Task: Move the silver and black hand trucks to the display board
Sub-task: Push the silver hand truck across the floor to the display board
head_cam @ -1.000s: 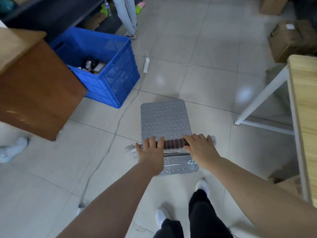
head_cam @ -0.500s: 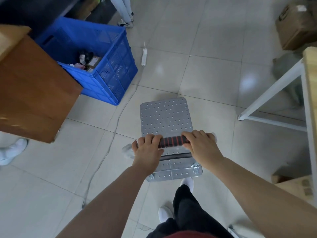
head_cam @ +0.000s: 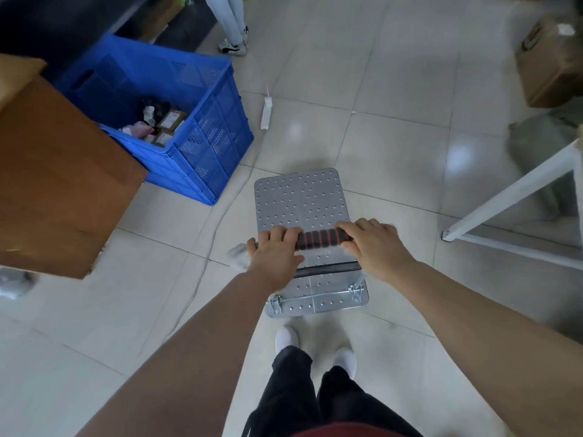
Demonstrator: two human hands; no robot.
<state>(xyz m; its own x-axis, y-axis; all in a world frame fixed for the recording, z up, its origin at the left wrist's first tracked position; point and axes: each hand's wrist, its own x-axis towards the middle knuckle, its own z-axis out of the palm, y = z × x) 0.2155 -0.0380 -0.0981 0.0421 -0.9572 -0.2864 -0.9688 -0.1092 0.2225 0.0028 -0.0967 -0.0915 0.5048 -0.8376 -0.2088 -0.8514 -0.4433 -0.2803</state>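
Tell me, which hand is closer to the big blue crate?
The left hand. It grips the handle end on the same side as the blue crate, which sits ahead and to the left. The right hand grips the other end, farther from it.

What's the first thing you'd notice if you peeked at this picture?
Two bare hands, left hand and right hand, gripping the black-and-red handle of a silver dotted metal hand truck mid-floor. Next, the big blue plastic crate to the left, beside a brown wooden cabinet.
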